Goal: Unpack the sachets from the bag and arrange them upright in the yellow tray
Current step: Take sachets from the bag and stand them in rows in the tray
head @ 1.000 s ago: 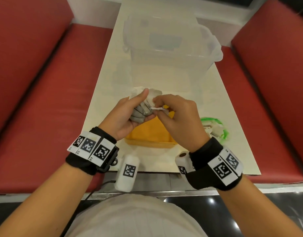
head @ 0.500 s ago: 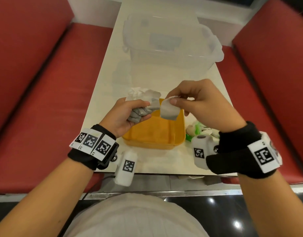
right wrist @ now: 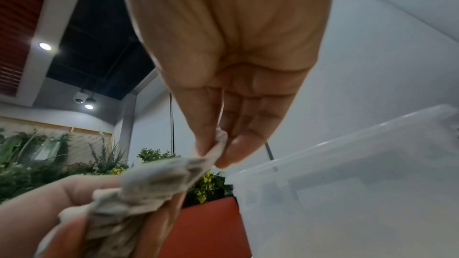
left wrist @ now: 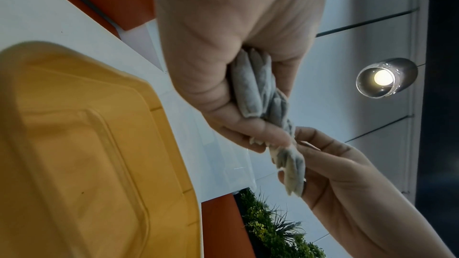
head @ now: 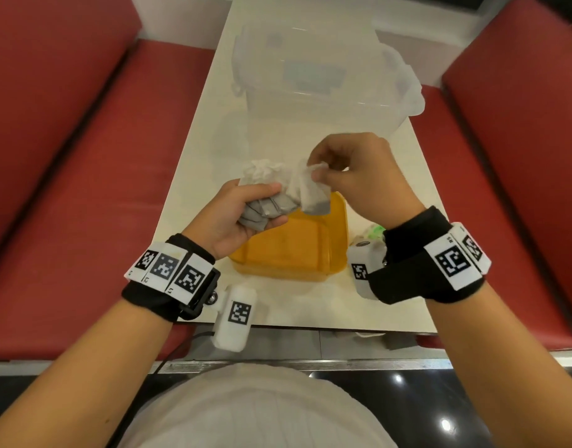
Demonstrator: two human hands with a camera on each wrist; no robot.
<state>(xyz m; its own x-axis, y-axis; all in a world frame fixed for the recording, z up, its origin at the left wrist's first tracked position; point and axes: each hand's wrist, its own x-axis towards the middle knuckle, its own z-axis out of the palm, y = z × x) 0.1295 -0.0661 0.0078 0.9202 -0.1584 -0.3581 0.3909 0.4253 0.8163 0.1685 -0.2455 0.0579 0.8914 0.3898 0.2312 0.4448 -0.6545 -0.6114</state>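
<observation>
Red bench seats flank a white counter. Left hand: fingers clenched round bag of sachets, steadying it above yellow tray. Right hand: fingers pinching one sachet by its top edge, likely for upright placement; tray looks empty.

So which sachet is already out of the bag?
The sachet pinched by the right hand, hanging over the yellow tray; the others stay bunched in the left hand.

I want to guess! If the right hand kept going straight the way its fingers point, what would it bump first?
Probably the left hand gripping the bag, just past the sachet the right hand pinches; depth is unclear.
</observation>
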